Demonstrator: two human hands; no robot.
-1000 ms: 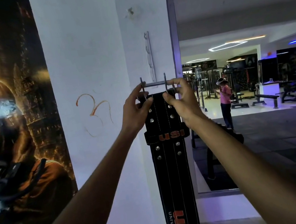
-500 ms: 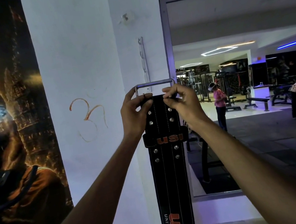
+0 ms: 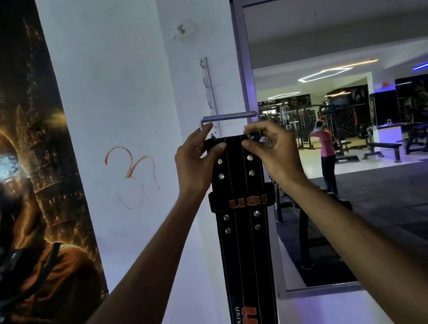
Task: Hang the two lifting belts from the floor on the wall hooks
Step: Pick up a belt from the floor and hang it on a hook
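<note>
A black lifting belt (image 3: 245, 241) with orange "USI" lettering and silver rivets hangs straight down in front of a white pillar (image 3: 118, 93). Its steel buckle (image 3: 229, 117) stands upright at the top, level with the lower end of a narrow vertical metal hook strip (image 3: 208, 92) on the pillar. My left hand (image 3: 196, 164) pinches the belt's top left corner. My right hand (image 3: 272, 149) pinches the top right corner by the buckle. Whether the buckle rests on a hook is hidden. Only one belt is in view.
A large dark poster (image 3: 13, 179) covers the wall at left. At right a framed mirror (image 3: 364, 124) reflects the gym floor, benches, machines and a person in a pink top (image 3: 326, 152). An orange scrawl (image 3: 133, 174) marks the pillar.
The buckle has swung up from pointing forward to standing upright against the hook strip. Both hands stayed on the belt's top corners, slightly lower in view.
</note>
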